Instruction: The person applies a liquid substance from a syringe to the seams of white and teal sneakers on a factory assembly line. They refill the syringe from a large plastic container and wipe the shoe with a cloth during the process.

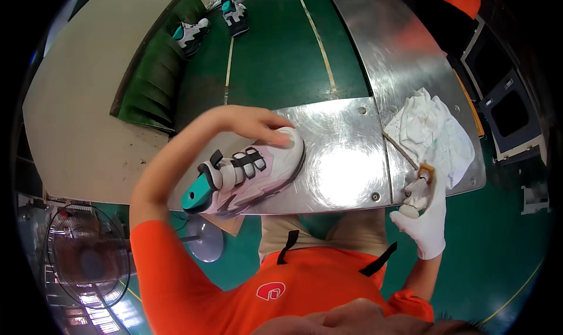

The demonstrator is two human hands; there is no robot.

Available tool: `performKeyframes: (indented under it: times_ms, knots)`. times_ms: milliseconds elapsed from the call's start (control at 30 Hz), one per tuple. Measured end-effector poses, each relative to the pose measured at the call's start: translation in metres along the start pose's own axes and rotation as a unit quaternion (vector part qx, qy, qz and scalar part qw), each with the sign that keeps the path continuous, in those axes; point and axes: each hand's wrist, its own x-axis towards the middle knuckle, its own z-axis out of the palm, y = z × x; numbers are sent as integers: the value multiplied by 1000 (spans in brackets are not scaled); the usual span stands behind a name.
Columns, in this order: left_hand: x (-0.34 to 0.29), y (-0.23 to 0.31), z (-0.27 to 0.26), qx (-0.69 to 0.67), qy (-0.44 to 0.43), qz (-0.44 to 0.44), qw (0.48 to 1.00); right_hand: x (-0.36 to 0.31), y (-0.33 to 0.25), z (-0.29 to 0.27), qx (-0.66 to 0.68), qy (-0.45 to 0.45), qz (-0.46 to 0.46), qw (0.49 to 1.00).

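A white, pale pink and black sneaker [252, 171] lies at an angle on the metal plate at the front of the table. Black straps cross its top, and a teal insert fills the heel opening. My bare left hand [264, 127] is on the toe, thumb and fingers wrapped round it. At the right, near the table's front edge, my white-gloved right hand [427, 220] curls around a small crumpled white bundle [416, 193] with an amber-coloured piece [426, 172] at its far end. What exactly the glove grips is unclear.
A white cloth [431, 127] lies beyond my right hand, with a thin brown stick [400, 151] beside it. Two similar shoes [235, 18] [190, 37] sit at the far end of the green belt [275, 59], near a green flap curtain [149, 71]. A fan [88, 256] stands lower left.
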Motion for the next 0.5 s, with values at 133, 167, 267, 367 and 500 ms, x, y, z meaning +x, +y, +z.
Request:
performKeyframes:
  times_ms: [133,167,267,367,500]
  knots:
    - [4,9,14,-38,9,-14,999,1,-4,-13,-64,-46,-21,997]
    - [-9,12,23,-32,76,37,996,-1,-4,-18,-74,-56,-54,994]
    - [-58,52,28,-137,180,144,963,-3,-7,-35,50,-44,-61,996]
    - [-101,62,43,-214,305,276,886,6,-18,-24,8,-32,-17,999]
    - [-101,69,74,-129,435,326,830,15,-23,-24,-70,-135,4,988]
